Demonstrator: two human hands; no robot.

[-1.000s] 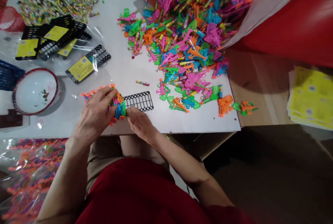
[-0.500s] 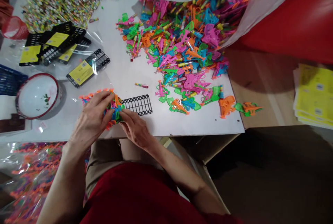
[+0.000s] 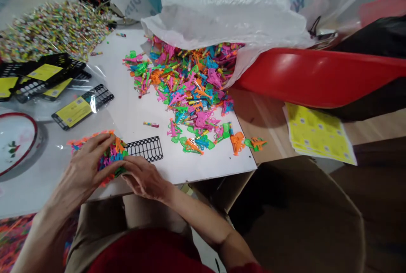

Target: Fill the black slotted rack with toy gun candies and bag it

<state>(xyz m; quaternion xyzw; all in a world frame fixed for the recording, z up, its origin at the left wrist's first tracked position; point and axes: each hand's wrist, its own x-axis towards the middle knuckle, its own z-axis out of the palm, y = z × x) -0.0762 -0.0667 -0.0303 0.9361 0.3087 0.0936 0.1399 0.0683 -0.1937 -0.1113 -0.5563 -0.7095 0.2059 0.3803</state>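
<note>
At the table's near edge, my left hand point(image 3: 84, 161) is laid over a bundle of small colourful plastic toys point(image 3: 111, 156), its fingers bent around the top. My right hand point(image 3: 144, 176) grips the bundle's right side, fingers pressed together and the thumb mostly hidden. Pink, blue, green and orange pieces show between the two hands. A black plastic rack point(image 3: 146, 148) with slots and ring holes lies flat just beyond my right hand; its left end is hidden by the bundle and hand. A single candy tube point(image 3: 151, 124) lies behind the rack.
Loose plastic toys point(image 3: 190, 91) spill from a white plastic bag point(image 3: 222, 23) across the table. Left are black racks with yellow labels point(image 3: 74, 111), an enamel bowl point(image 3: 34, 137) and a heap of small tubes point(image 3: 57, 28). Yellow printed sheets point(image 3: 317, 131) and a red basin point(image 3: 304, 78) lie right.
The camera view has turned up and to the right, so the table things sit lower and further left. Both hands keep hold of the toy bundle, with little visible movement relative to it.
</note>
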